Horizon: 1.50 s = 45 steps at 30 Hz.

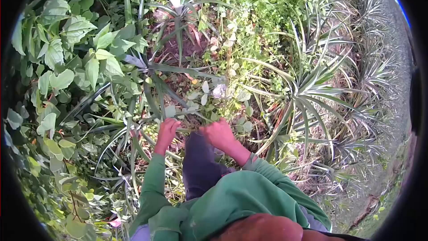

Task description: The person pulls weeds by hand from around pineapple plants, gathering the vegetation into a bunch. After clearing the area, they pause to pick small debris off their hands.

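My left hand (168,129) is closed in a pinch in front of my body, among low weeds and long pineapple leaves. To its right my right hand (218,133) is closed like a fist, knuckles up. A short gap separates the two hands, with thin pale green stems or leaves around it. Whatever the fingers grip is too small or hidden to name. Rounded vine leaves (170,110) lie just beyond my left hand. A pineapple plant (149,68) spreads its long leaves ahead of both hands.
Dense leafy bushes (58,53) crowd the left side. Another pineapple plant (296,93) with stiff, narrow leaves stands to the right, with a row of more behind it. A pineapple plant with a whitish centre (176,0) grows farther ahead. My dark trouser leg (196,165) is below the hands.
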Available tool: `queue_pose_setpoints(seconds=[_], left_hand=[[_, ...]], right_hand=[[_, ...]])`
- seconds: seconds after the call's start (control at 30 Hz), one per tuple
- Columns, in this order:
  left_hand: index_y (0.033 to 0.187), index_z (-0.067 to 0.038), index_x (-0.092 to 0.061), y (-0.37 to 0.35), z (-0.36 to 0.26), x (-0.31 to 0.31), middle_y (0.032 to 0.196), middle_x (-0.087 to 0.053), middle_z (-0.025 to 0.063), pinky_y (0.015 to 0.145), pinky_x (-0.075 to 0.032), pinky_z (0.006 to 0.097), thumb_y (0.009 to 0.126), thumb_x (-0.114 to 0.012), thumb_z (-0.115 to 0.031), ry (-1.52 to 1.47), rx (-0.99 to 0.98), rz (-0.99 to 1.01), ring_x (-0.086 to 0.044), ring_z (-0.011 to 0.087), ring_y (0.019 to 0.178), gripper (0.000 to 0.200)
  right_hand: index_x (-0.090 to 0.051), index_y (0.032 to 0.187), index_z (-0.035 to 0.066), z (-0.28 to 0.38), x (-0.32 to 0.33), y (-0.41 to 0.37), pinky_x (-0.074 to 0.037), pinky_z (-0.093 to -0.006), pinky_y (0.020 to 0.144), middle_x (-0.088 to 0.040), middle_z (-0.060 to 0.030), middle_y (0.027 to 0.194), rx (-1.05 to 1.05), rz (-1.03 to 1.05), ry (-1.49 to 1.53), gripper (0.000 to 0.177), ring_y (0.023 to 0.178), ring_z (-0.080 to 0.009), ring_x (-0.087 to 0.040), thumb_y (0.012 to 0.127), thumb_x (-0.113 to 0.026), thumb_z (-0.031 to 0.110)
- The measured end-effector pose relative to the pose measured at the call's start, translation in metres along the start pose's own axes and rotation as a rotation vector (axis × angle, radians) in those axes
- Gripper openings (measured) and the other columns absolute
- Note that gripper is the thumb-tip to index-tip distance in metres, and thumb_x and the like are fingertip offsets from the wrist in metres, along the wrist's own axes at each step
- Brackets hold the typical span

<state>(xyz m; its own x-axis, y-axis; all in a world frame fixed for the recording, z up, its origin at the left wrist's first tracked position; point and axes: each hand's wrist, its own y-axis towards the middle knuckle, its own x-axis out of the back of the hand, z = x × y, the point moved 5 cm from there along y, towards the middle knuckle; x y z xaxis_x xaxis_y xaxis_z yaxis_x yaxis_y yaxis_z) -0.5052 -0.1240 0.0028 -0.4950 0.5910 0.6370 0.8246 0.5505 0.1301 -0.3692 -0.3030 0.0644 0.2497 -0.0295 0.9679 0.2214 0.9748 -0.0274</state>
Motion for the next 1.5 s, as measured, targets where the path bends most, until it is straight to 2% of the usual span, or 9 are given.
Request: queue_pose_setpoints(seconds=[0.17, 0.27, 0.4, 0.6, 0.97, 1.13, 1.23, 1.3, 1.5], left_hand=[[0.088, 0.004, -0.067, -0.03, -0.022, -0.024, 0.083, -0.065, 0.0181, 0.085, -0.05, 0.0446, 0.098, -0.064, -0.019, -0.091, 0.024, 0.12, -0.064, 0.0387, 0.08, 0.025], [0.089, 0.003, -0.068, -0.111, -0.094, -0.07, 0.082, -0.066, 0.0175, 0.077, -0.052, 0.0439, 0.097, -0.066, -0.021, -0.004, -0.236, 0.298, -0.065, 0.0384, 0.079, 0.025], [0.083, 0.002, -0.068, -0.109, -0.139, -0.069, 0.077, -0.065, 0.0139, 0.067, -0.051, 0.0413, 0.096, -0.067, -0.017, -0.113, -0.106, 0.112, -0.065, 0.033, 0.071, 0.023], [0.089, 0.004, -0.068, -0.105, -0.188, -0.097, 0.081, -0.066, 0.0177, 0.069, -0.051, 0.0436, 0.099, -0.065, -0.022, -0.211, -0.189, 0.177, -0.065, 0.0363, 0.074, 0.028], [0.07, 0.003, -0.058, -0.19, -0.211, -0.087, 0.055, -0.043, 0.013, 0.047, -0.032, 0.0374, 0.097, -0.069, -0.016, -0.27, -0.012, 0.172, -0.041, 0.0183, 0.046, 0.035], [0.08, 0.001, -0.069, -0.208, -0.229, -0.066, 0.063, -0.057, 0.0081, 0.053, -0.043, 0.0326, 0.092, -0.074, -0.013, -0.318, -0.068, 0.223, -0.056, 0.0194, 0.054, 0.019], [0.09, -0.001, -0.071, -0.179, -0.258, -0.079, 0.081, -0.065, 0.0073, 0.056, -0.043, 0.0308, 0.086, -0.08, -0.011, -0.329, -0.163, 0.303, -0.06, 0.0167, 0.065, 0.015], [0.103, -0.004, -0.07, -0.151, -0.278, -0.093, 0.099, -0.066, 0.0097, 0.074, -0.054, 0.0368, 0.088, -0.08, -0.02, -0.299, -0.342, 0.316, -0.066, 0.0255, 0.086, 0.025], [0.135, -0.009, -0.058, -0.042, -0.304, -0.139, 0.133, -0.054, 0.0145, 0.106, -0.045, 0.0443, 0.09, -0.075, -0.033, -0.08, -0.576, 0.117, -0.056, 0.0352, 0.124, 0.054]], right_hand=[[-0.072, 0.081, 0.014, 0.011, 0.033, -0.055, -0.049, -0.0435, 0.077, -0.067, -0.0072, 0.065, -0.095, -0.052, 0.006, 0.022, 0.061, -0.0269, -0.068, 0.095, -0.056, 0.022], [-0.068, 0.068, 0.011, -0.024, 0.056, -0.105, -0.052, -0.0468, 0.082, -0.065, -0.0111, 0.06, -0.159, -0.03, 0.008, 0.04, 0.061, -0.0308, -0.067, 0.101, -0.052, 0.026], [-0.066, 0.065, 0.008, -0.077, 0.055, -0.14, -0.052, -0.0474, 0.083, -0.064, -0.0137, 0.06, -0.136, -0.004, 0.089, 0.05, 0.062, -0.0351, -0.065, 0.104, -0.052, 0.036], [-0.072, 0.09, 0.007, -0.116, 0.083, -0.179, -0.051, -0.0483, 0.085, -0.066, -0.0177, 0.07, -0.257, -0.085, 0.237, 0.043, 0.077, -0.0396, -0.065, 0.104, -0.052, 0.043], [-0.062, 0.066, 0.003, -0.039, 0.092, -0.217, -0.048, -0.0487, 0.073, -0.06, -0.0176, 0.064, -0.213, -0.463, 0.415, 0.048, 0.068, -0.0392, -0.059, 0.101, -0.061, 0.035], [-0.059, 0.063, 0.001, 0.028, 0.142, -0.307, -0.046, -0.0451, 0.067, -0.057, -0.0151, 0.06, -0.167, -0.458, 0.63, 0.037, 0.063, -0.0353, -0.056, 0.095, -0.07, 0.017], [-0.058, 0.062, -0.001, 0.012, 0.146, -0.337, -0.044, -0.0433, 0.061, -0.054, -0.0141, 0.059, -0.417, -0.455, 0.756, 0.034, 0.061, -0.0335, -0.054, 0.092, -0.072, 0.01], [-0.058, 0.063, -0.001, 0.016, 0.157, -0.338, -0.043, -0.0432, 0.059, -0.053, -0.0141, 0.059, -0.382, -0.478, 0.784, 0.034, 0.061, -0.0322, -0.053, 0.093, -0.071, 0.01], [-0.055, 0.064, -0.001, 0.026, 0.157, -0.329, -0.039, -0.0438, 0.057, -0.049, -0.0132, 0.058, -0.369, -0.566, 0.921, 0.036, 0.058, -0.0302, -0.051, 0.095, -0.069, 0.011]])
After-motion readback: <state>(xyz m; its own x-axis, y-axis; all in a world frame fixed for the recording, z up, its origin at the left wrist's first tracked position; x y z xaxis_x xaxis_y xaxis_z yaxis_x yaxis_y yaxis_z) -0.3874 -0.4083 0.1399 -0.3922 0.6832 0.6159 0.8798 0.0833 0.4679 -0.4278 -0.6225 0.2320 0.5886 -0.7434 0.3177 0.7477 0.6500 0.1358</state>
